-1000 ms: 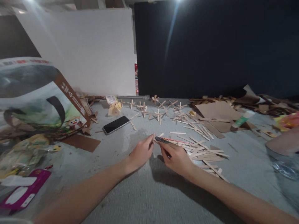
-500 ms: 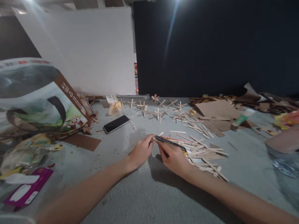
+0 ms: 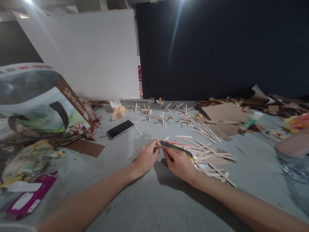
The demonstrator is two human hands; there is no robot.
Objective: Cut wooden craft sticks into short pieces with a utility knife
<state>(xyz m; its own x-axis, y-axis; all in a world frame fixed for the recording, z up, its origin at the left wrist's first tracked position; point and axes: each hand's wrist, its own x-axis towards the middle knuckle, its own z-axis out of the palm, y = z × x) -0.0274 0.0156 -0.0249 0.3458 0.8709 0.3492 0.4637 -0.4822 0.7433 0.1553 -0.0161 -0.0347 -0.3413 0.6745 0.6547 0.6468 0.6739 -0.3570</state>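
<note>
At the middle of the table, my left hand (image 3: 146,157) pinches a small piece of wooden stick (image 3: 158,142) between thumb and fingers. Facing it, my right hand (image 3: 180,163) is closed around a dark, slim tool with a yellow part, which looks like a utility knife (image 3: 177,148). The tool's front end is close to the piece of stick; whether they touch is too small to tell. Flat wooden craft sticks (image 3: 209,158) lie loose beside my right hand, with a red, thin pencil-like item (image 3: 185,144) among them. Several crossed-stick shapes (image 3: 163,118) stand farther back.
A black phone (image 3: 120,129) lies left of centre. On the left are a large printed bag (image 3: 43,106), plastic wrapping (image 3: 26,161) and a purple item (image 3: 33,195). Cardboard pieces (image 3: 224,116) and a glue stick (image 3: 251,120) lie back right. Another person's arm (image 3: 293,145) shows at the right edge.
My hands and what they hold stay almost in the same place. The view has shifted very slightly.
</note>
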